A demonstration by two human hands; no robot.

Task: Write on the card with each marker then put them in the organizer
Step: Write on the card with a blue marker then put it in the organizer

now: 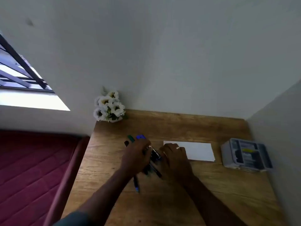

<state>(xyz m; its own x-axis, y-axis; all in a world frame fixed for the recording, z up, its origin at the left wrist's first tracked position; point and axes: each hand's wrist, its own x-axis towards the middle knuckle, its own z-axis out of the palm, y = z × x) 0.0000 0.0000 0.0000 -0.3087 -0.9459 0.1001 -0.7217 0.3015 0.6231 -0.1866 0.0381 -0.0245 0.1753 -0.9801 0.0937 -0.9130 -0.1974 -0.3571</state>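
Observation:
My left hand (136,156) grips a bunch of markers (154,156) over the wooden desk (179,193). Green, blue and dark caps (140,137) stick out beyond its fingers, and a blue end pokes out below the wrist. My right hand (175,158), a ring on one finger, is curled against the black marker in the bunch, and its fingertips are hidden. A blank white card (199,150) lies flat just right of my hands. The grey organizer (246,154) with several compartments sits at the desk's right side.
A bunch of white flowers (109,106) stands at the desk's far left corner against the wall. A dark red mattress (32,168) lies left of the desk. Walls close the desk at the back and right.

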